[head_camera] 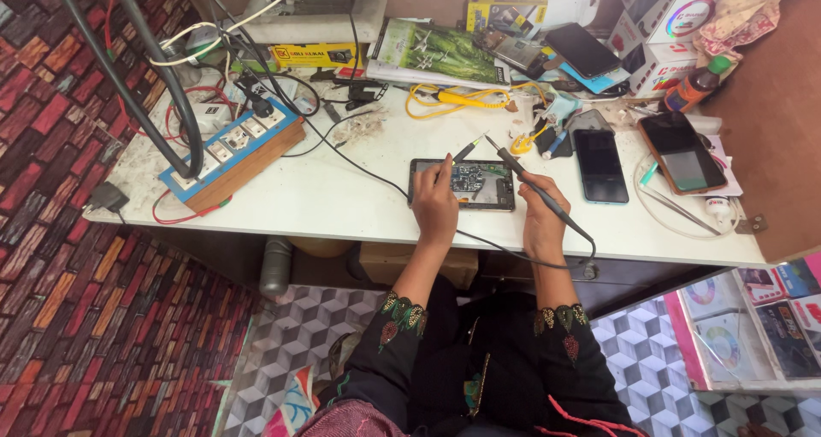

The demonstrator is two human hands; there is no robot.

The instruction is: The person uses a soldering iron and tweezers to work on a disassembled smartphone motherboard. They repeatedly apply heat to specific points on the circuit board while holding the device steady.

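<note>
So here's the setup; an opened phone (463, 184) with its back off and the circuit board showing lies flat on the white bench (342, 202), pretty much dead centre and close to the front edge. The left hand (436, 204) rests at the left end of it, fingers pinched on a thin pair of tweezers (467, 150) whose tip angles up and away over the board; so that grip is clenched on the tool. The right hand (542, 219) sits at the right end, grip closed round a black soldering iron (523, 175) held like a pen, tip pointing up-left above the phone; its cable (479, 239) loops off the bench edge under the wrists.

Round about: a dark phone (599, 165) face-up just right of the open one; another phone with a brown rim (681, 153) further right; a yellow coiled cord (449, 100) behind; a blue and wood power strip (233, 152) well off to the left with plugs in it; a brown bottle with a green cap (698, 84) at the back right; boxes and a magazine along the rear.
</note>
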